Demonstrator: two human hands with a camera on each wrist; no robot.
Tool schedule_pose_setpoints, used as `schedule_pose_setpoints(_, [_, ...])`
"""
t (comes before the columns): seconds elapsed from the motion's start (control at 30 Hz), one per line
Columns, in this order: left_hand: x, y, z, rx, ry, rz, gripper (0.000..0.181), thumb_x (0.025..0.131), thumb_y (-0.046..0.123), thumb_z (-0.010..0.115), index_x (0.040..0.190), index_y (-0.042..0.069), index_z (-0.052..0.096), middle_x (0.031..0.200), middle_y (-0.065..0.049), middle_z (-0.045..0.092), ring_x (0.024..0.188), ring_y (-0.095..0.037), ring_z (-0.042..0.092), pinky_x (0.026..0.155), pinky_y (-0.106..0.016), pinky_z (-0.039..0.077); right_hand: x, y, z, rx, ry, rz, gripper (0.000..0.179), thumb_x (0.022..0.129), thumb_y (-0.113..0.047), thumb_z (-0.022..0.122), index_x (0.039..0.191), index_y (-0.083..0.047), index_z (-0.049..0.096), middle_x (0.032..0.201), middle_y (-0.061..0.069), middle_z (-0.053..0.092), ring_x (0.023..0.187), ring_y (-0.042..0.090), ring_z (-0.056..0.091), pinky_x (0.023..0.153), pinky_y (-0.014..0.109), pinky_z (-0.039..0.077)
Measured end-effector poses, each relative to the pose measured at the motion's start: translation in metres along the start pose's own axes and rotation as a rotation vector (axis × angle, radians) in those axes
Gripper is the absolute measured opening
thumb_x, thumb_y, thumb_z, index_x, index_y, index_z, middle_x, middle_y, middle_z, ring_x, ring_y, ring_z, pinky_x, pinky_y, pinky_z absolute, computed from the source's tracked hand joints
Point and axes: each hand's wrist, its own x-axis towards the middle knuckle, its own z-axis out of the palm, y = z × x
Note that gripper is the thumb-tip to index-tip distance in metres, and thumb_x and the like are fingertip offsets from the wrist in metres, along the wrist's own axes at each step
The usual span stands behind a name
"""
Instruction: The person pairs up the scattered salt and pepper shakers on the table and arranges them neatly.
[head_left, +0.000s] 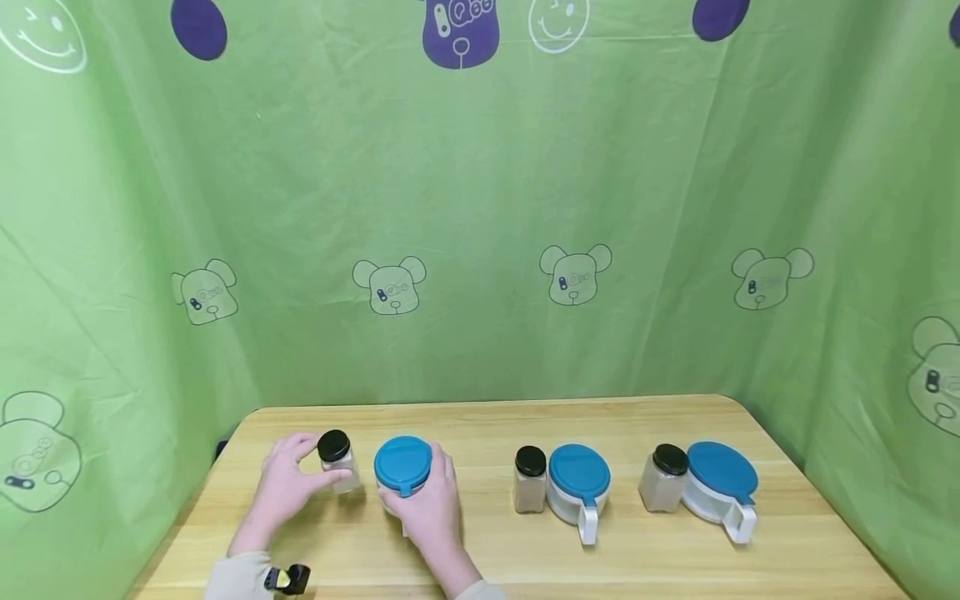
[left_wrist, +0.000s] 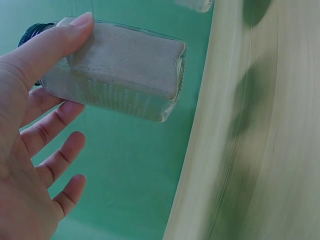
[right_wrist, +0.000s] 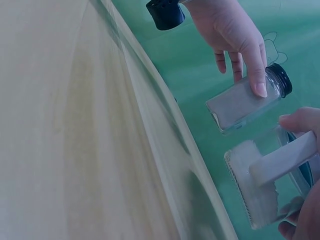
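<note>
My left hand [head_left: 288,483] pinches a small clear jar [left_wrist: 125,65] between thumb and fingers, just below its black lid [head_left: 333,445]. Whitish powder fills part of that jar, and in the left wrist view it hangs above the table. Beside it, my right hand [head_left: 431,504] grips a round clear canister [right_wrist: 250,185] with a blue lid [head_left: 403,463] and a white handle [right_wrist: 282,160]. White contents lie in its lower part. The right wrist view shows both containers lifted off the wood, side by side and apart, with the right hand partly cut off by the frame edge.
A black-lidded jar [head_left: 530,481] stands next to a blue-lidded canister [head_left: 579,473] right of my hands. Farther right is another such pair, a jar [head_left: 663,479] and a canister [head_left: 720,471]. All rest on the wooden table [head_left: 480,567], with a green curtain [head_left: 480,350] behind.
</note>
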Motion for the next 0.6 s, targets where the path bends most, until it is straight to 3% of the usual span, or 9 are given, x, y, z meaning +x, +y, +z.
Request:
schedule_pose_setpoints(0.4, [-0.0012, 0.0048, 0.0079, -0.026, 0.007, 0.047, 0.066, 0.065, 0.043, 0.087, 0.117, 0.006, 0.069, 0.12, -0.015, 0.064, 0.117, -0.036, 0.049, 0.103, -0.058, 0.028, -0.0009, 0.0066, -0.0056, -0.015, 0.037, -0.032, 0.093, 0.057, -0.035, 0.092, 0.134, -0.009, 0.048, 0.123, 0.011, 0.058, 0.112, 0.03, 0.061, 0.092, 0.051, 0.053])
schedule_pose_setpoints(0.6, [-0.002, 0.0069, 0.0099, -0.043, -0.015, 0.033, 0.069, 0.065, 0.042, 0.087, 0.118, 0.003, 0.068, 0.121, -0.016, 0.064, 0.118, -0.036, 0.049, 0.102, -0.06, 0.031, -0.0013, 0.0097, -0.0088, -0.017, 0.044, -0.03, 0.093, 0.057, -0.036, 0.092, 0.134, -0.008, 0.048, 0.124, 0.011, 0.058, 0.112, 0.03, 0.061, 0.093, 0.05, 0.053])
